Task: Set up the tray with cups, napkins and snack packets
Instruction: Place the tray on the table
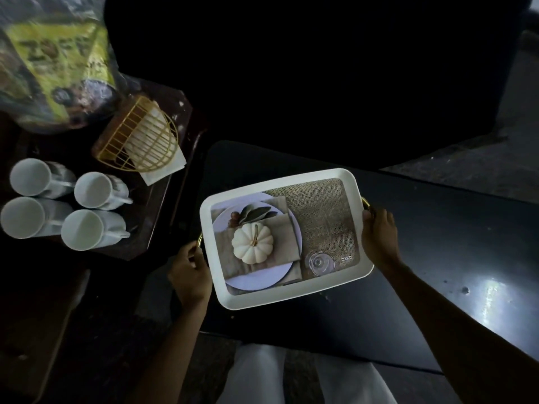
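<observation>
White rectangular tray with gold handles lies between both hands: left hand curls round its left handle, right hand grips the right handle.

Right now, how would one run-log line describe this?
left hand: grips tray left end | right hand: grips right end | cups: four, off tray | napkins: in wire holder

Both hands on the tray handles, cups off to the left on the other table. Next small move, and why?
Probably settle the tray flat on the dark table and let go. Left hand and right hand both grip its gold handles, so neither is free for the four cups on the side table.
</observation>
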Tool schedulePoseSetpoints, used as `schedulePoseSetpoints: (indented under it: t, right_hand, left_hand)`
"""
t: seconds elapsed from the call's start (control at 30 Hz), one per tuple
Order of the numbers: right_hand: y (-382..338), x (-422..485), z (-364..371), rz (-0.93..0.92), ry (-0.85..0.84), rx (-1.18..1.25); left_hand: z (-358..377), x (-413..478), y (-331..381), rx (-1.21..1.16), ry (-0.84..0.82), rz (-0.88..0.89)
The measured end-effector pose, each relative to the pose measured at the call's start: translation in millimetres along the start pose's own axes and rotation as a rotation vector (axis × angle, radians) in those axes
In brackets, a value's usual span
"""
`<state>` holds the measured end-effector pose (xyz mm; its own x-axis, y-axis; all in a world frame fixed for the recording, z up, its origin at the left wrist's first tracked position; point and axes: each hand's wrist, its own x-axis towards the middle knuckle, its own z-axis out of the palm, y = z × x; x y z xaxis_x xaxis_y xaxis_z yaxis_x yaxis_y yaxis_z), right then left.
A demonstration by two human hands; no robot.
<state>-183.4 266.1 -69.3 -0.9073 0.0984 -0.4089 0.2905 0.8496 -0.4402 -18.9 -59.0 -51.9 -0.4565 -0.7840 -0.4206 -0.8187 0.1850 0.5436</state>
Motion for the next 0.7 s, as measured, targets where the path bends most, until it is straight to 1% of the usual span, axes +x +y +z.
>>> schedulePoseSetpoints:
  t: [0.17,0.23,0.33,0.47,0.6,0.7]
  right_hand:
    - [14.1,-0.8,-13.2,0.028,0.043,0.046]
    - [28.6,-5.7,-23.6,0.068,0.057,0.06]
    - [52.6,-15.0,-45.7,0.133,0.07,0.071]
    - [91.8,-29.3,-78.8,0.173,0.083,0.087]
    - [133.8,-45.4,-102.9,0.247,0.183,0.135]
    - [162.0,-53.4,-115.0,0.292,0.21,0.185]
  left_hand:
    - [0.4,-5.2,8.5,0.021,0.021,0.09]
    - [4.2,-10.8,15.3,0.035,0.017,0.142]
    - [13.8,-24.7,29.1,0.045,-0.005,0.205]
    - [33.3,-46.9,49.5,0.051,-0.035,0.226]
    - [60.1,-72.6,68.4,0.036,-0.057,0.316]
    - [81.3,-87.7,77.2,0.046,-0.091,0.357]
